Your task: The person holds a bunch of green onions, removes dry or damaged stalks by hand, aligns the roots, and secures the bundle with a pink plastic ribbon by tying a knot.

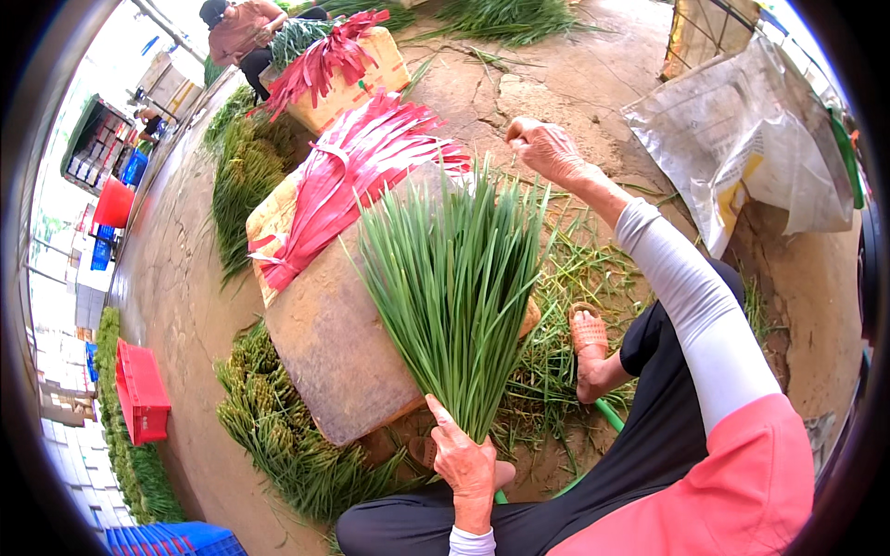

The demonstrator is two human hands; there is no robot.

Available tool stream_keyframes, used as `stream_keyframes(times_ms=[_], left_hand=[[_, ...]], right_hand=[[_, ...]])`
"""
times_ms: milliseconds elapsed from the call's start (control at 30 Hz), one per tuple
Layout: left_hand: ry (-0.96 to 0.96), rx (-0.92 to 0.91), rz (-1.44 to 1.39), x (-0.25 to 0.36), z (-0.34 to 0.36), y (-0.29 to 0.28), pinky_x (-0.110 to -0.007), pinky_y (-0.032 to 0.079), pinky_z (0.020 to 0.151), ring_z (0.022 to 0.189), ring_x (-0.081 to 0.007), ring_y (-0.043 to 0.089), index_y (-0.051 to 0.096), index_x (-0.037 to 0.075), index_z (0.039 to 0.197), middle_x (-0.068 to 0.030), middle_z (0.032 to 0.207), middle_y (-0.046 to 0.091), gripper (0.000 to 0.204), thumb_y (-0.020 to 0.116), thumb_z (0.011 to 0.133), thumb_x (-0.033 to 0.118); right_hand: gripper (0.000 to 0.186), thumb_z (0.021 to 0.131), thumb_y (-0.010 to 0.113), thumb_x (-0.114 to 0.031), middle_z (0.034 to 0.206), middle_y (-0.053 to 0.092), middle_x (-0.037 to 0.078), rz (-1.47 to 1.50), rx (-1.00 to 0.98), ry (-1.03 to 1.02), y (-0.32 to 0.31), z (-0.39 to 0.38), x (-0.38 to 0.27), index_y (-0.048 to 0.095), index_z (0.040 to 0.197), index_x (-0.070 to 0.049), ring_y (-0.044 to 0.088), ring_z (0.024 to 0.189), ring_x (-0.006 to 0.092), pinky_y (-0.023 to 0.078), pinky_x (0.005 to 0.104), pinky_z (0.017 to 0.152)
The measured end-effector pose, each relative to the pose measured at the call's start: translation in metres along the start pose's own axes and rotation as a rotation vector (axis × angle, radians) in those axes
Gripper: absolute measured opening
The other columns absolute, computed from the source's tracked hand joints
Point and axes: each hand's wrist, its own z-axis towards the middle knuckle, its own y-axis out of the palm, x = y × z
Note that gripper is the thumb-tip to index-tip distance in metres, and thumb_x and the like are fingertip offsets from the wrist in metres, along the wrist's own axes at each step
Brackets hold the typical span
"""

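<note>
Left hand (466, 461) grips a fanned bunch of green chives (451, 278).

Bundle of leaves (450, 278): bright green, paler toward the base. Strips (357, 181) are seen red with white flecks. Block (338, 347): dull brown, yellowish at its edge. Sleeve (691, 306) is noted white; shoulder cloth (742, 482) pink; trousers (640, 463) black. Sandal (588, 331): orange woven pattern. Crate (141, 391): red.
</note>
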Motion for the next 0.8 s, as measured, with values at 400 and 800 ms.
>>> stream_keyframes(times_ms=[400,800], left_hand=[[0.02,-0.013,-0.029,0.001,0.001,-0.001,-0.049,0.052,0.07,0.081,-0.0434,0.062,0.007,0.007,0.154,-0.0215,0.097,0.057,0.118,0.081,0.062,0.003],[0.018,0.0,-0.029,-0.002,0.0,-0.001,-0.049,0.053,0.07,0.08,-0.0427,0.062,0.006,0.008,0.154,-0.0211,0.095,0.057,0.119,0.081,0.061,0.002]], right_hand=[[0.021,0.084,0.06,-0.028,0.087,0.07,0.008,0.202,-0.063,0.14,0.004,0.02,-0.001,0.074,0.092,-0.015,0.066,0.08,0.0216,0.053,0.0371,0.075],[0.016,0.083,0.061,-0.024,0.091,0.064,0.007,-0.09,-0.147,-0.596,0.064,-0.073,-0.147,0.065,0.091,-0.01,0.063,0.092,0.026,0.033,0.0493,0.102]])
